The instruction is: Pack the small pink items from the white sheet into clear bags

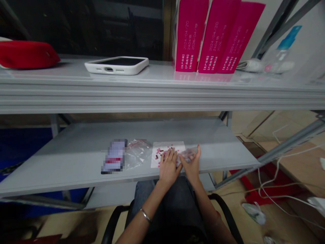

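Observation:
My left hand [168,166] lies over a white sheet of paper [155,163], fingers stretched out among small pink and dark pieces [158,151]. Those pieces look like pills or beads but are too small to name surely. At the paper's right edge, my right hand [192,165] grips a small clear plastic bag [188,153] between thumb and fingers. The bag seems to have something pinkish inside. Part of the paper and some pieces are hidden under my left hand.
Left of the paper lie clear zip bags [138,152] and a blurred phone [114,156]. On the upper shelf [159,91] stand pink boxes [210,40], a white-cased phone [116,66], a red case [27,54] and a spray bottle [281,57]. White cables [275,176] hang at right.

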`<state>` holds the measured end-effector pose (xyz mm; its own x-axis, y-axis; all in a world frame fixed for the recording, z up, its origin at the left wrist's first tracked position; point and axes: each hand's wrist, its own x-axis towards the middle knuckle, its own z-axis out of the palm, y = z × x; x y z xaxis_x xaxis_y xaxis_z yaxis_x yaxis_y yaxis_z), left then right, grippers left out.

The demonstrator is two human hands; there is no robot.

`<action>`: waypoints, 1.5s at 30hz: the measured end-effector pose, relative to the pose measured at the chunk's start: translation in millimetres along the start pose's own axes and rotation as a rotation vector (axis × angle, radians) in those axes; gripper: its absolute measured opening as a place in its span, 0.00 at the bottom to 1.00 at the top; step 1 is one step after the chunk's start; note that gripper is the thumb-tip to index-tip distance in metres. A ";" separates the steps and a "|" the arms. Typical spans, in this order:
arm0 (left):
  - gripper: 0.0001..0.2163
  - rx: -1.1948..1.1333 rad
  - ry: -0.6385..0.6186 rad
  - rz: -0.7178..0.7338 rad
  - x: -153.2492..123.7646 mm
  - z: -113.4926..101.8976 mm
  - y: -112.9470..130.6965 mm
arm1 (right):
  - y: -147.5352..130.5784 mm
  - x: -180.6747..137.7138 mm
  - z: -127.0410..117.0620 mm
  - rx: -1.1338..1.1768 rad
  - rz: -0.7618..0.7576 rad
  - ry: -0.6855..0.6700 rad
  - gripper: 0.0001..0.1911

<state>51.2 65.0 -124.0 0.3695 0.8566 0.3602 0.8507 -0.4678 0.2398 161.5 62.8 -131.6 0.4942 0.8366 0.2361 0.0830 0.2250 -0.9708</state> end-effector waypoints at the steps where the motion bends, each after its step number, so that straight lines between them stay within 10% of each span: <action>1: 0.22 0.001 -0.007 -0.003 -0.2 0.1 -0.2 | 0.1 -1.5 0.3 -0.020 -0.016 -0.015 0.52; 45: 0.10 -0.176 0.141 -0.051 -39.3 -9.3 -22.7 | 3.0 11.4 -12.0 0.413 0.242 0.215 0.49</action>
<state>13.9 39.9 -135.1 0.2613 0.8471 0.4627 0.7839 -0.4659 0.4104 177.8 67.0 -132.3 0.6268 0.7777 -0.0487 -0.3823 0.2524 -0.8889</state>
